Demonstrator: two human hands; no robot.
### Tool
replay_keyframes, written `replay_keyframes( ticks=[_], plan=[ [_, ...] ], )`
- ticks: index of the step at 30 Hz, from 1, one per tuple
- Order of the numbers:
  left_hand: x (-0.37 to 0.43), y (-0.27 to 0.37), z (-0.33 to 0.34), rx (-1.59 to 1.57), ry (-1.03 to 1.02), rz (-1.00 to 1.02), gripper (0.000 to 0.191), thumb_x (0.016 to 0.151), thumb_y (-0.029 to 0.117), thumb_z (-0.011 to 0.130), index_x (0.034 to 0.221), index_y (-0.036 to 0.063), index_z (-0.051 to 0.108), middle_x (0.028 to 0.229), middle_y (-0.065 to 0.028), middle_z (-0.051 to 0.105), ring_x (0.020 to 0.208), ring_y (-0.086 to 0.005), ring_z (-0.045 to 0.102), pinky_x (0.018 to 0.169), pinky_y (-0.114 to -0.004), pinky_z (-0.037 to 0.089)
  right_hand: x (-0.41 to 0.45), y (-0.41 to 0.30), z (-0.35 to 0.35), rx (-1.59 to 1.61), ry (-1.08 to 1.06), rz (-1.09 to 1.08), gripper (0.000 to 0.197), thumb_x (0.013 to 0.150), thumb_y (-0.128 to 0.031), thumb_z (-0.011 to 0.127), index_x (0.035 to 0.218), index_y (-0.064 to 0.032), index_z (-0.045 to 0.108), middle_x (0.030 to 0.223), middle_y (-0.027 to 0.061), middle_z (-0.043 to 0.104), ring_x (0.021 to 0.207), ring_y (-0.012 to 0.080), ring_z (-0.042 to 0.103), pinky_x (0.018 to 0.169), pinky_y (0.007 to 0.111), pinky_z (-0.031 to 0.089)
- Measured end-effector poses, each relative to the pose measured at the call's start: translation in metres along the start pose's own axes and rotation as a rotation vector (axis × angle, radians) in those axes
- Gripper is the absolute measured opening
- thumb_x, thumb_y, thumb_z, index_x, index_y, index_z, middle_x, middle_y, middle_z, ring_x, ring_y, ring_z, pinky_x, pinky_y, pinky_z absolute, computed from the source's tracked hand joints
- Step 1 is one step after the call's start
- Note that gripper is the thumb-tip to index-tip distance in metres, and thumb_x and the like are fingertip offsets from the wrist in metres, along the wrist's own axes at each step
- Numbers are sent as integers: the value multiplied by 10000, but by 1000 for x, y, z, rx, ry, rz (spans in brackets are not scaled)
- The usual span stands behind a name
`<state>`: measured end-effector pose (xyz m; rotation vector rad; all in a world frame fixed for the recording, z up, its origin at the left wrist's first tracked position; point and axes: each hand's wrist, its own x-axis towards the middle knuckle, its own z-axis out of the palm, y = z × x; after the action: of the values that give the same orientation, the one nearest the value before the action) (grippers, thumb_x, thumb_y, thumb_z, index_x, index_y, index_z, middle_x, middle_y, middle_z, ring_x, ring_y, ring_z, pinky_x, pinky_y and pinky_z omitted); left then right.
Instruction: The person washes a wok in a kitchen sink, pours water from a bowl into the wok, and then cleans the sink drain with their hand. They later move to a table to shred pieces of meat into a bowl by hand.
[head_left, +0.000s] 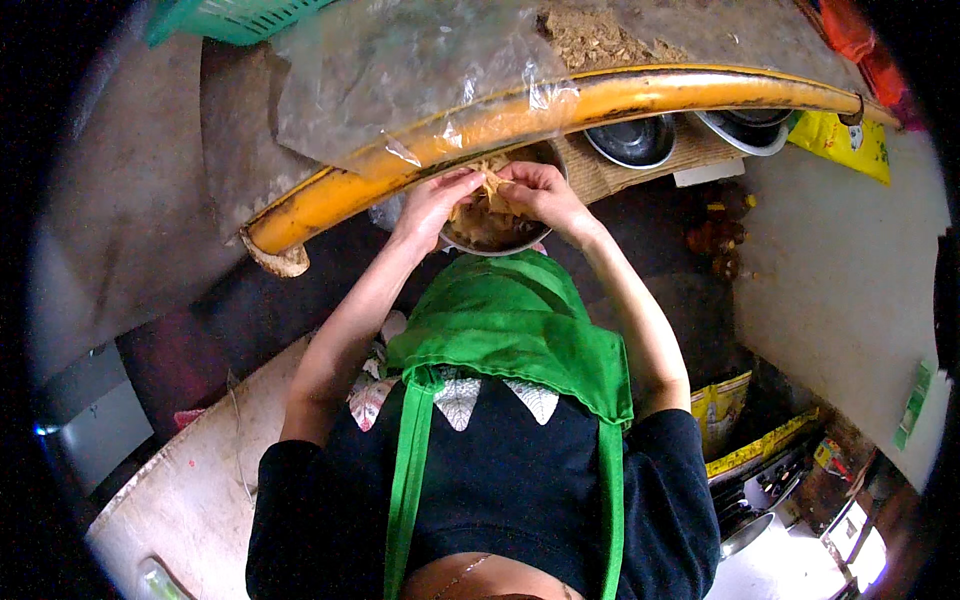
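Both hands meet in front of my chest, over a round metal basin (495, 251) below the counter's edge. My left hand (442, 199) pinches a crumpled, thin tan sheet (493, 189), which looks soft or flaky; its exact material cannot be told. My right hand (544, 193) grips the other side of the same piece. Brownish loose matter (484, 226) lies in the basin under my fingers, partly hidden by them. The basin's far side is partly covered by the yellow edging.
A thick yellow rounded edging (645, 91) runs along the counter, with clear plastic sheeting (375, 90) over it. Tan crumbs (600, 39) lie behind. Dark bowls (634, 140) stand on cardboard (694, 151) at right. A green plastic basket (240, 19) is at upper left.
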<state>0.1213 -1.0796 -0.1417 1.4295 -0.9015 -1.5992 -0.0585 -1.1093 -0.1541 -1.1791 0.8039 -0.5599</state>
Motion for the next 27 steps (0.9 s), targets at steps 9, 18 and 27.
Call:
replay_keyframes(
  ticks=[9,18,27],
  plan=[
    [-5,3,5,365,136,151,83,803,73,565,781,-2,593,659,-34,589,559,-90,539,533,-211,438,5,12,23,-3,380,-83,187,815,-155,559,715,0,592,590,-25,519,541,42,432,486,214,364],
    [-10,2,6,-100,71,139,57,797,53,557,776,1,551,723,0,559,662,-68,527,618,-191,425,0,8,39,325,494,-37,111,799,-127,582,804,-18,600,656,-23,562,564,52,472,508,196,381],
    [-10,-4,10,-3,101,215,46,784,-11,552,810,0,515,713,-42,559,584,-117,551,551,-224,455,1,12,38,171,475,-170,90,792,-108,596,795,-19,591,635,-25,554,537,27,446,476,183,356]
  ],
)
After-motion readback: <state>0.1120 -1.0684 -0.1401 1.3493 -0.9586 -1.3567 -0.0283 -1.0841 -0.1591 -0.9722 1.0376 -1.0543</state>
